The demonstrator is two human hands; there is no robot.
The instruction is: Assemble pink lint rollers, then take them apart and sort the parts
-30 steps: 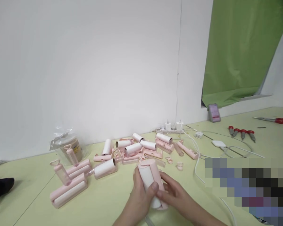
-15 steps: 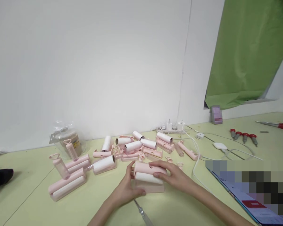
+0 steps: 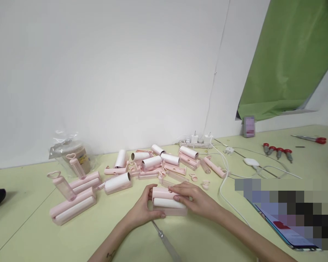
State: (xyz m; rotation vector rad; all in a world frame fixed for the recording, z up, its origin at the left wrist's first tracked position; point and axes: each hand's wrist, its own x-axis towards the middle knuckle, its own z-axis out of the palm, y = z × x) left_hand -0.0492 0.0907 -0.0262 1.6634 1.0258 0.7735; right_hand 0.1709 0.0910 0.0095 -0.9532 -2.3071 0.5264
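A pink lint roller head with a white paper roll (image 3: 166, 203) in it and a clear lower cover sits between both my hands. My left hand (image 3: 142, 210) grips its left end, thumb along the lower front and fingers behind. My right hand (image 3: 200, 199) holds the right end, with fingers across the pink top. Just below my left hand lies a screwdriver (image 3: 164, 238) with a clear handle, its tip pointing toward the lint roller. Farther left rest assembled lint rollers (image 3: 73, 209) with heart-shaped loops on their handles.
Behind my hands lies a pile of white paper rolls (image 3: 152, 163), pink holders (image 3: 175, 168) and small heart loops (image 3: 193, 177). A bagged tape roll (image 3: 71, 151) stands back left. Rightward are a power strip (image 3: 195, 145), white cables, red-handled tools (image 3: 277, 151), scissors (image 3: 311, 139) and a tablet-like screen (image 3: 284, 227).
The pink top has come down nearer the clear cover, and the lint roller head looks more closed. Both hands keep their hold. The whole view has shifted slightly.
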